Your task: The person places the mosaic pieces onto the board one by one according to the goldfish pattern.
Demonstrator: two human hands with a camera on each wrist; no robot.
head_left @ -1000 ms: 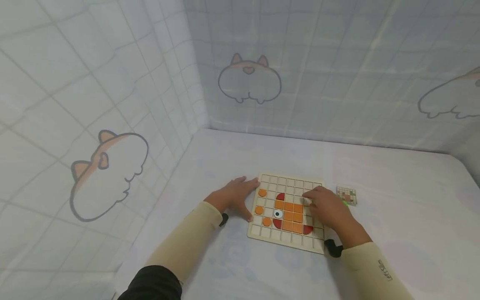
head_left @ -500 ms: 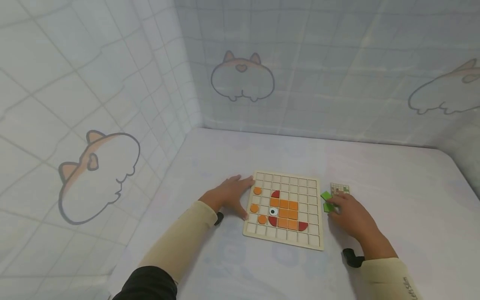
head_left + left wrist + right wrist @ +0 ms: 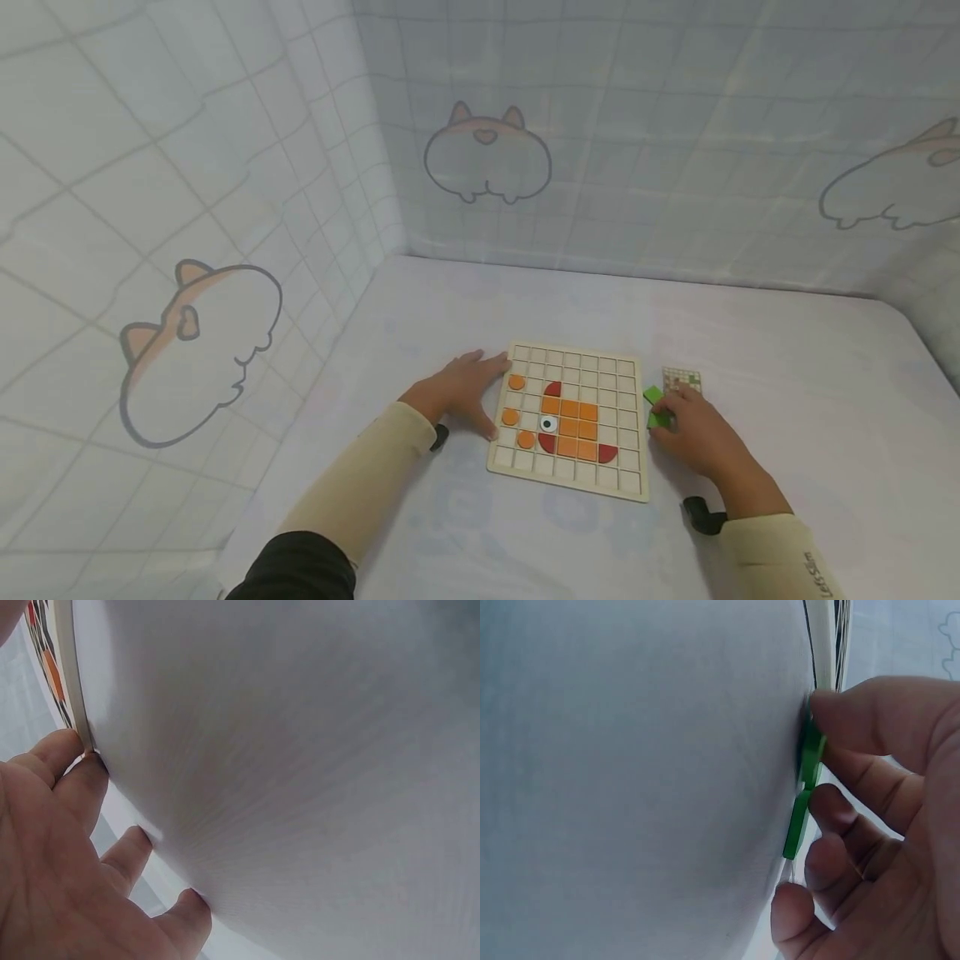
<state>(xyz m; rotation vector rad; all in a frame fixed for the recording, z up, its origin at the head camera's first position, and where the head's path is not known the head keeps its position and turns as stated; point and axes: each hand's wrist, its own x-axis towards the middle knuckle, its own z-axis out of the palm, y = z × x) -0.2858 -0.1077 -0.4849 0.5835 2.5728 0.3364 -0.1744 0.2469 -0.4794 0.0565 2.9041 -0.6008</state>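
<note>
A pale wooden grid board [image 3: 626,387] lies flat on the table. Orange square tiles [image 3: 578,428], red quarter-round tiles [image 3: 607,453], an eye tile [image 3: 548,424] and orange discs [image 3: 517,382] form a fish-like picture on it. My left hand [image 3: 457,389] rests at the board's left edge, fingers spread; its fingertips touch the rim in the left wrist view. Right of the board, my right hand [image 3: 697,433] pinches a green tile [image 3: 812,754] between thumb and index finger. A second green tile [image 3: 652,394] lies right beside it, near the other fingers.
A small patterned card [image 3: 686,377] lies beyond the right hand, partly covered by its fingers. White cloth [image 3: 817,400] covers the table. Tile-patterned curtains [image 3: 600,167] with cartoon animals stand at the back and left.
My right hand has moved off the board to the green tiles on its right, and its thumb and index have closed on one. The left hand stays at the board's edge.
</note>
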